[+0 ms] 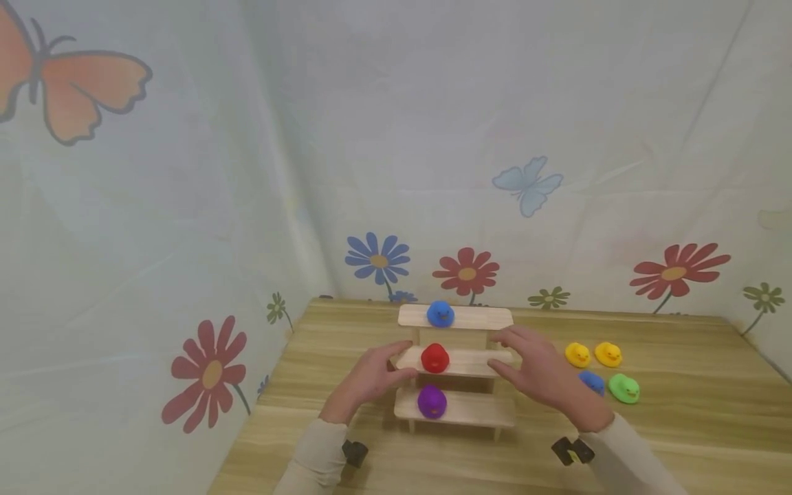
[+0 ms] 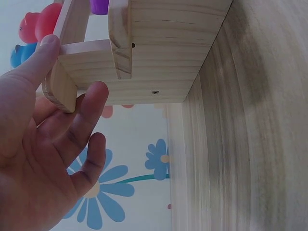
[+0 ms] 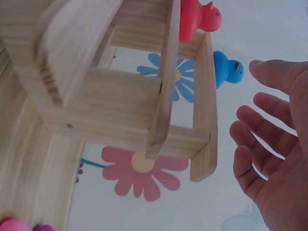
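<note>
A three-tier wooden shelf stand [image 1: 467, 410] stands on the table, with a blue duck [image 1: 441, 314] on the top tier, a red duck [image 1: 435, 358] on the middle one and a purple duck [image 1: 432, 401] on the lowest. My left hand [image 1: 374, 375] is at the stand's left side. In the left wrist view, its thumb touches a plank end [image 2: 62, 89] and the index finger goes behind it, pinching the plank. Opposite, my right hand [image 1: 538, 364] holds nothing; in the right wrist view its spread fingers [image 3: 262, 130] are apart from the wood.
Right of the stand lie two yellow ducks [image 1: 578, 355], a green duck [image 1: 624, 389] and another blue duck [image 1: 592, 382], partly covered by the right hand. Pink [image 3: 14, 225] and purple objects [image 3: 43, 227] show at the right wrist view's lower corner. A flowered curtain [image 1: 433, 137] surrounds the table.
</note>
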Available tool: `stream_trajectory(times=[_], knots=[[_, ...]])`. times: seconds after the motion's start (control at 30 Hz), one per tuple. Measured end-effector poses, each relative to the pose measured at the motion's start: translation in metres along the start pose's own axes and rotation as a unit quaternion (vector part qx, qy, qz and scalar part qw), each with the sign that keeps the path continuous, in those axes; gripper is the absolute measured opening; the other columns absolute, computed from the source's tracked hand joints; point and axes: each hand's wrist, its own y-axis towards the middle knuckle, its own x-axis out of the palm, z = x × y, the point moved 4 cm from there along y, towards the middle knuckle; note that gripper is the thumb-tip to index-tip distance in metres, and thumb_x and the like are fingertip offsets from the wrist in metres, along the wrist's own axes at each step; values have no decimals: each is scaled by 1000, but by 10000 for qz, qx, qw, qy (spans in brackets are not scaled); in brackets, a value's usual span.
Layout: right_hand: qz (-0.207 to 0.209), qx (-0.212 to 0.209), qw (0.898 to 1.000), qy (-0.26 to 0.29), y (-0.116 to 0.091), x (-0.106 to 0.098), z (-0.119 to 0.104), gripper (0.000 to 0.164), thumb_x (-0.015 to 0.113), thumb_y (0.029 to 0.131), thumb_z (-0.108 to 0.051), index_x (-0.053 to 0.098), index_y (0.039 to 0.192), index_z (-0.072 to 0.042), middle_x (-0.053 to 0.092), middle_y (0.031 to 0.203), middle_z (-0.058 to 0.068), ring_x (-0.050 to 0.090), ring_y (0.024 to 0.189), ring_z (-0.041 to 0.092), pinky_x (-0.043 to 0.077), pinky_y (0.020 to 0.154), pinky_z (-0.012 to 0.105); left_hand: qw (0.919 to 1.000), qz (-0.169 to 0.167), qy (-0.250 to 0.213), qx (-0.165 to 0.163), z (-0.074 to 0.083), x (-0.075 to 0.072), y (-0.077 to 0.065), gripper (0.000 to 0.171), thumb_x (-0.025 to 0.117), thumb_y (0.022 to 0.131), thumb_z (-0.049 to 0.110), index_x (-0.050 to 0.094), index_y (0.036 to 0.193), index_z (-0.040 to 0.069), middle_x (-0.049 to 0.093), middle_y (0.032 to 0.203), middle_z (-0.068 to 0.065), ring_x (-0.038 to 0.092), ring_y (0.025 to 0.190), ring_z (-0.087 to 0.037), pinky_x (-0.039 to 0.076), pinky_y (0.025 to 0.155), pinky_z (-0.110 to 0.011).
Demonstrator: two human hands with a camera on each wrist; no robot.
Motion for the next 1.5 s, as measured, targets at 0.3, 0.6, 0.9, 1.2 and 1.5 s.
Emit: stream_trajectory(times=[0.3,0.6,0.9,1.2,1.5], knots=[[155,-260,9995,40,26,6,-15,38,80,75,-19,65,108,-7,64,102,4,58,85,16,53,74,34,10000,22,-4,-15,-3,0,1,66,66,84,47,47,139,16,58,125,0,57,67,-8,49,60,-25],[2,119,9999,21,47,15,-14,47,79,77,-21,62,118,-7,59,113,9,61,88,20,54,74,34,10000,-42,11,-13,-2,2,2,65,66,84,46,46,139,16,60,122,0,57,66,-8,49,59,-25],[-266,246,9993,114,62,23,-12,58,77,78,-26,54,131,-16,56,119,4,59,86,16,53,72,31,10000,18,50,80,0,0,2,66,66,84,47,47,139,15,60,121,-2,55,64,-9,48,57,-25],[-371,157,9987,317,74,31,-12,58,77,78,-25,53,129,-11,54,119,5,61,83,16,53,72,28,9999,25,67,143,0,-2,2,66,65,85,46,47,139,12,59,124,-3,56,65,-8,49,59,-25],[-426,148,9982,390,82,38,-12,58,77,79,-23,52,130,-7,55,116,10,61,84,20,54,74,32,9999,-31,111,117,0,-2,1,67,65,84,47,46,139,14,60,123,-2,57,65,-7,49,58,-24]])
